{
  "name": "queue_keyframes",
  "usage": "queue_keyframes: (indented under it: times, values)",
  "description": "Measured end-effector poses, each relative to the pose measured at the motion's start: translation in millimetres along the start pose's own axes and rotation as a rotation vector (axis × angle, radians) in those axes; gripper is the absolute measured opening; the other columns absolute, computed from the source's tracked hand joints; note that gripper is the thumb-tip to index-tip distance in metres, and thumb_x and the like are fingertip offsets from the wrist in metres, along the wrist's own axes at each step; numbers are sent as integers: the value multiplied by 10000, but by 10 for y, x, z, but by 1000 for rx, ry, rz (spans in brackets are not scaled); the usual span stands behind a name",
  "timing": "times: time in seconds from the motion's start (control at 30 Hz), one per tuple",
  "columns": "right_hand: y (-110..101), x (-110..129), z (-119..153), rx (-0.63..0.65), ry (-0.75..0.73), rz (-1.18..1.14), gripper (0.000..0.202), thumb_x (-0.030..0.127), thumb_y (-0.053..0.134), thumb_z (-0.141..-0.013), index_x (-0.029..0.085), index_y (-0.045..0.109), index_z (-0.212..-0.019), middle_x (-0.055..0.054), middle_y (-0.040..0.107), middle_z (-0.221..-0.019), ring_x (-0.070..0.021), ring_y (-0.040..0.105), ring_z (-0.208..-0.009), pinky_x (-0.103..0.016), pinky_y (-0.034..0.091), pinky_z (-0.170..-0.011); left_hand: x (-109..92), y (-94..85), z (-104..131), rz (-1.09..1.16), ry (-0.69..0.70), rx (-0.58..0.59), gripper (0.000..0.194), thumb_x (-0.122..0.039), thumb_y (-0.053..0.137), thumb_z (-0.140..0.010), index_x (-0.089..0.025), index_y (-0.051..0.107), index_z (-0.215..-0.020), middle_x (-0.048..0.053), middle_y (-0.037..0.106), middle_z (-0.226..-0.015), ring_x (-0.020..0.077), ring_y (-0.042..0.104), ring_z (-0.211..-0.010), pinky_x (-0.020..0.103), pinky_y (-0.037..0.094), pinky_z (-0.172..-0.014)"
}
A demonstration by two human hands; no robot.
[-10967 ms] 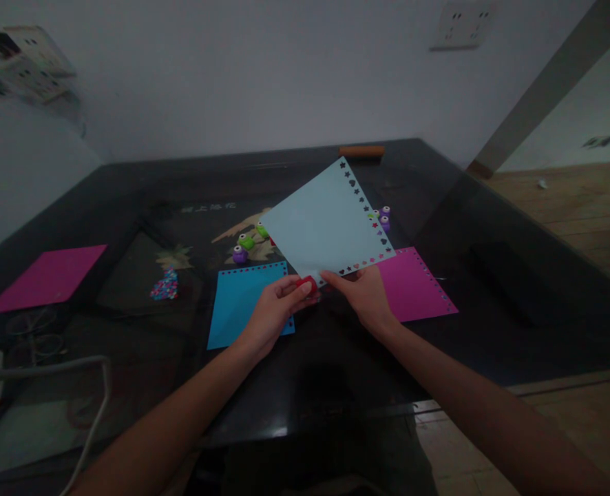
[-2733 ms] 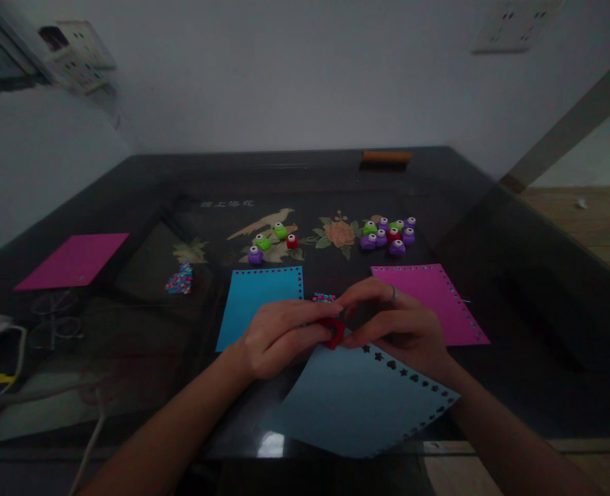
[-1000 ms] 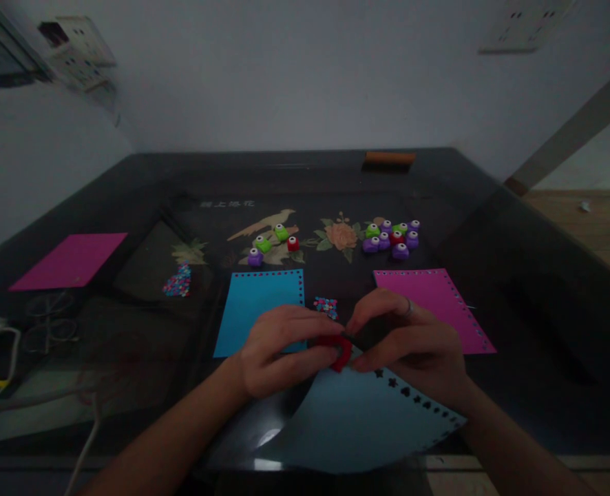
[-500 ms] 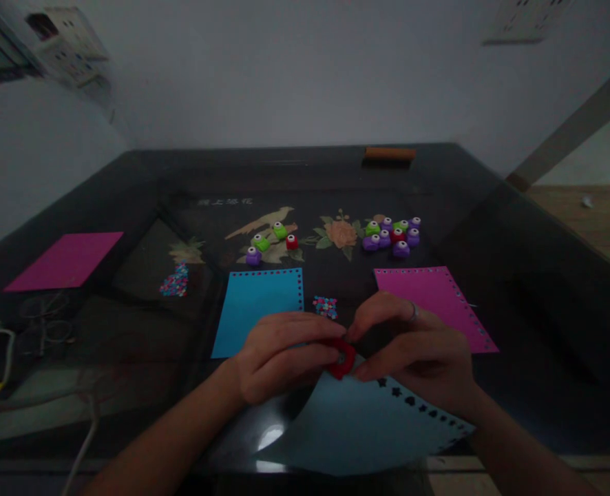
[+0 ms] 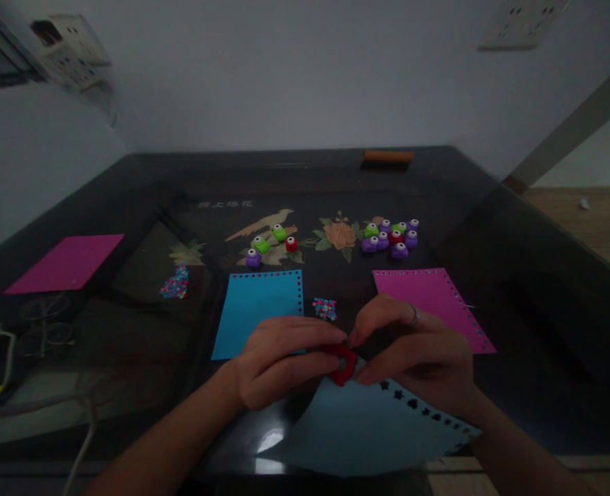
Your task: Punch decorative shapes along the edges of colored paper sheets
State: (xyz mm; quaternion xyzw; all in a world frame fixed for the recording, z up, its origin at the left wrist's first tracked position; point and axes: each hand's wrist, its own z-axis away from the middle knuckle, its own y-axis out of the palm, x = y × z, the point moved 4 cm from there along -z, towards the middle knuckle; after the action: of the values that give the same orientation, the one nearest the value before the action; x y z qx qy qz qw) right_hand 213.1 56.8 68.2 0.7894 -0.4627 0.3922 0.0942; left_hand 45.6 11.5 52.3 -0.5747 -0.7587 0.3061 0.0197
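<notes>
My left hand (image 5: 284, 358) is closed around a small red craft paper punch (image 5: 343, 365), its underside turned up towards me. A light blue sheet of paper (image 5: 372, 434) has its upper corner at the punch. Along its right edge runs a row of small cut-out shapes. My right hand (image 5: 418, 351), with a ring on one finger, grips that sheet by its punched edge, thumb and fingertips close to the punch. Just beyond my hands lies a small heap of coloured paper cut-outs (image 5: 325, 308). Part of the punch is hidden behind my left fingers.
A blue sheet (image 5: 258, 303) and a pink sheet (image 5: 418, 289), both edge-punched, lie beyond my hands. Green, red and purple punches stand in two groups (image 5: 253, 258) (image 5: 398, 251). Far left are another pink sheet (image 5: 67, 263), more cut-outs (image 5: 175, 282) and a white cable (image 5: 91, 427).
The red punch has tilted slightly at the paper's corner, and the sheet has shifted a little with it. Both hands keep their hold; the view has moved slightly.
</notes>
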Motion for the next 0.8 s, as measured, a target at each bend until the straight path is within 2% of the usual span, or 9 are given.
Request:
queue_keyframes:
  times: [0.17,0.33,0.5,0.67,0.8]
  values:
    - [7,17,-12,9,-9,-1,148,176,577,-869,167,711,-807,-78,617,-895,-159,613,-843,-307,501,-727,-37,-9,-15,13,-21,-9,169,-144,481,-916,-108,638,-966,101,678,-1073,161,641,-1013,251,551,-866]
    - [9,14,-6,14,-24,2,175,184,556,-883,164,705,-794,-79,614,-896,-154,608,-836,-302,500,-719,-51,-15,-6,70,-110,-11,215,-143,466,-921,-158,613,-1076,86,677,-1111,179,648,-1015,288,576,-834]
    - [3,11,-9,15,-23,11,186,193,546,-889,171,705,-794,-78,615,-893,-154,605,-830,-301,502,-707,-60,-23,-13,115,-103,-16,251,-130,486,-907,-178,598,-1127,81,669,-1136,176,649,-1017,273,572,-832]
    - [1,11,-16,20,-9,24,185,189,550,-885,180,708,-789,-76,618,-889,-153,602,-819,-298,498,-691,-32,-22,-83,116,-139,12,239,-146,507,-902,-189,607,-1115,75,697,-1057,176,669,-965,279,579,-809]
    - [1,14,-19,32,-14,27,192,193,543,-890,184,707,-790,-75,621,-889,-153,602,-820,-302,498,-697,-13,-39,-183,187,-81,-9,223,-192,573,-873,-199,614,-1092,56,722,-941,155,701,-830,230,590,-731]
